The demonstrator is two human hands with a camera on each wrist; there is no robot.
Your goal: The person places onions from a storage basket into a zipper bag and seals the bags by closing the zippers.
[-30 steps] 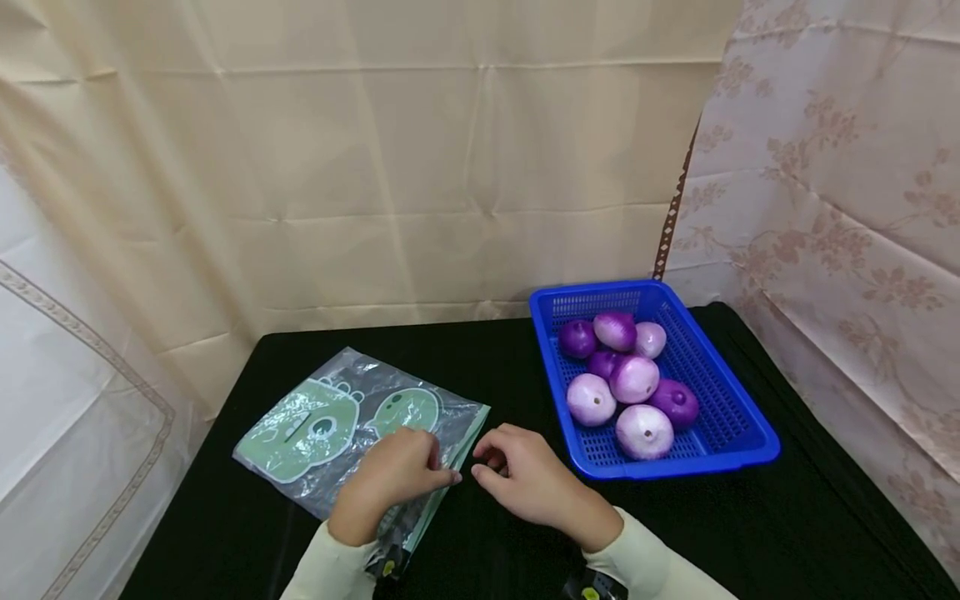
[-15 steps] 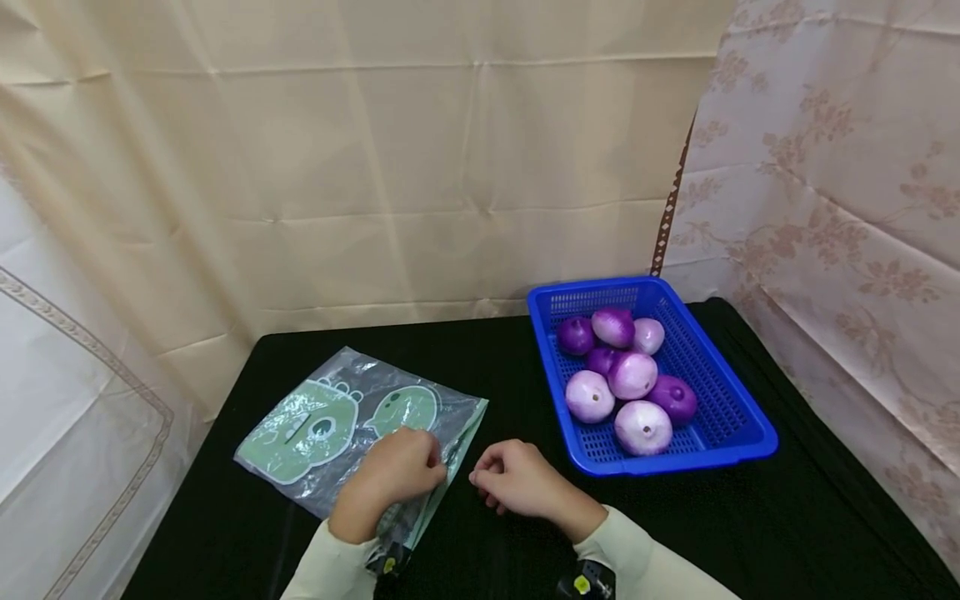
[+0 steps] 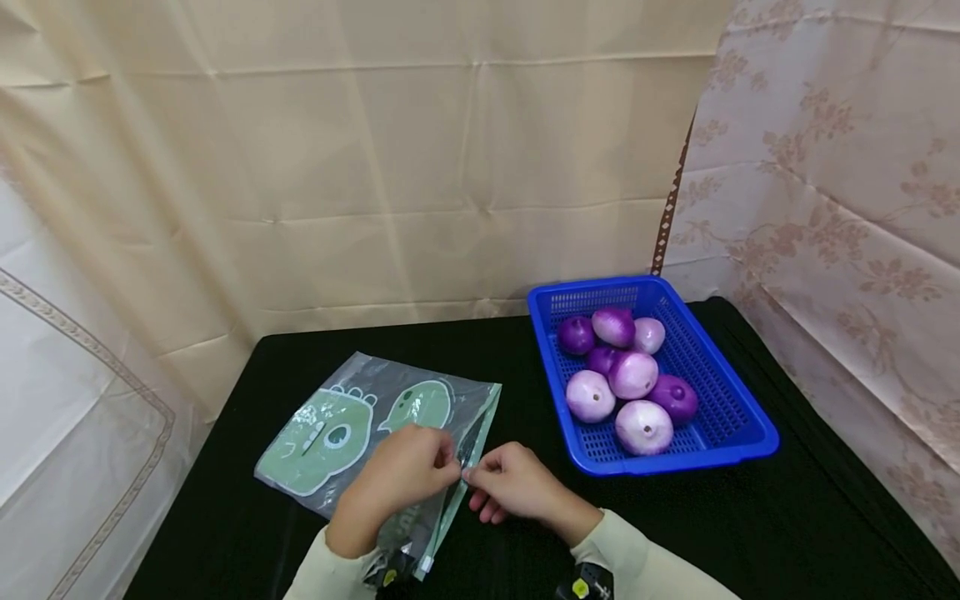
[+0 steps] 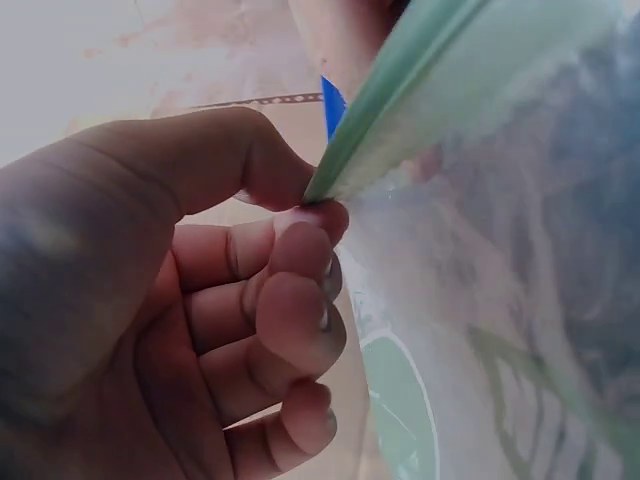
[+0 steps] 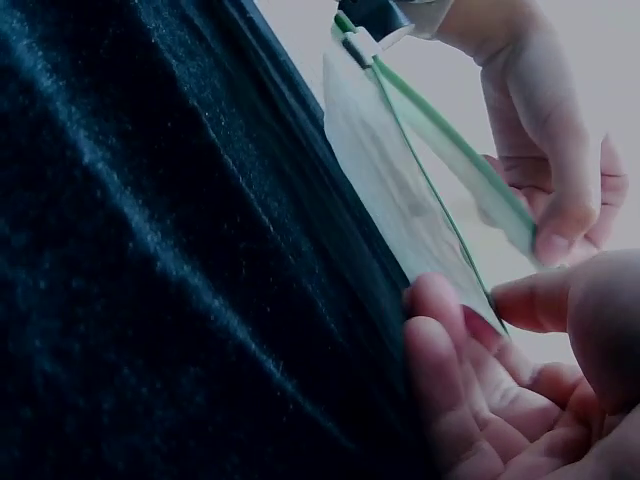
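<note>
Both hands are close together at the mouth of a clear plastic bag, each clamped on one edge of it. The left hand pinches its edge between thumb and index finger, the other fingers loosely bent. The right hand pinches the opposite edge, thumb against fingers. Between them the green-trimmed edges stand apart, converging at a white slider at the end nearer the person. The bag, printed with pale green animal shapes, rests on the left part of the bench, which a black cloth covers. Beyond the right hand, a blue basket holds eight purple and pale onions. A cream curtain hangs behind.
</note>
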